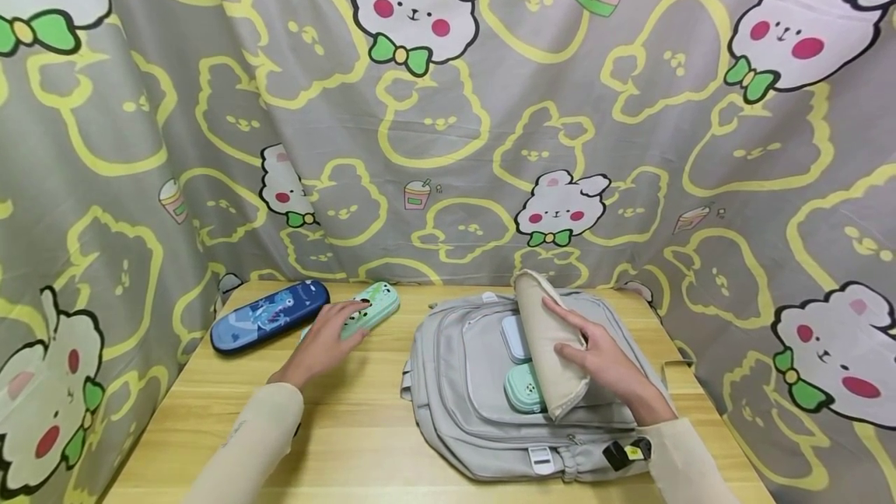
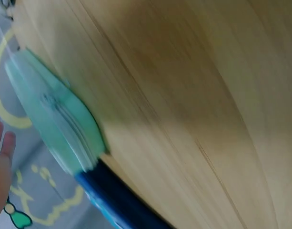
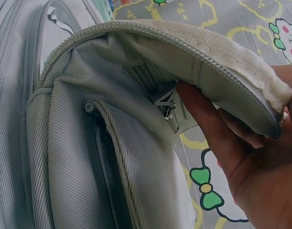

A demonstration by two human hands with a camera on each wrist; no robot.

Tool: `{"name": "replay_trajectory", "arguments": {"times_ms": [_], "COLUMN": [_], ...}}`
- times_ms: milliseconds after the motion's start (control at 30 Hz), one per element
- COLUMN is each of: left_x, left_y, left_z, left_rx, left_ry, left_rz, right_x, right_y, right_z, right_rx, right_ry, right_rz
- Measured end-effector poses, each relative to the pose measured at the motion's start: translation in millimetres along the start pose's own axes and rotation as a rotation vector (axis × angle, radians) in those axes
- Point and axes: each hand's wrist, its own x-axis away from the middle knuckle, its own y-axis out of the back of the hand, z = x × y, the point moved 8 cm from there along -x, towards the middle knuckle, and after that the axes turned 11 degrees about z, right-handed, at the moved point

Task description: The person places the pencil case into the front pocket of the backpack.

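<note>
A grey backpack (image 1: 448, 379) lies on the table. My right hand (image 1: 609, 360) grips its raised pale front flap (image 1: 553, 348), thumb on one side and fingers on the other. In the right wrist view, the zipped edge (image 3: 203, 59) curves above a grey pocket. A light-blue piece (image 1: 516, 338) and a mint-green piece (image 1: 523, 389) show beside the flap; how they sit is unclear. My left hand (image 1: 329, 337) hovers with extended fingers over a mint-green pencil case (image 1: 378, 306). In the blurred left wrist view, fingers (image 2: 7, 145) appear apart from that case.
A dark blue pencil case (image 1: 269, 317) with a dinosaur picture lies at the table's back left, beside the mint one. A patterned curtain (image 1: 448, 123) encloses the wooden table (image 1: 350, 426). A black clip (image 1: 625, 453) hangs at the backpack's near side.
</note>
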Motion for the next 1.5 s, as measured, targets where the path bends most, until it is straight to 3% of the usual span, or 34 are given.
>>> {"name": "replay_trajectory", "arguments": {"times_ms": [300,1167,1500], "left_x": [18.7,52.9,59.3], "left_y": [20.7,53.8,67.2], "left_z": [25.7,85.0,94.4], "left_rx": [-0.044,-0.146,-0.197], "left_ry": [0.017,0.118,0.131], "left_rz": [-0.016,-0.007,-0.014], "right_x": [0.0,-1.1,-1.1], "right_y": [0,-1,-1], "right_z": [2,1,0], "right_rx": [0.007,-0.004,-0.017], "right_ry": [-0.002,0.014,0.005], "right_rz": [-0.002,0.007,0.008]}}
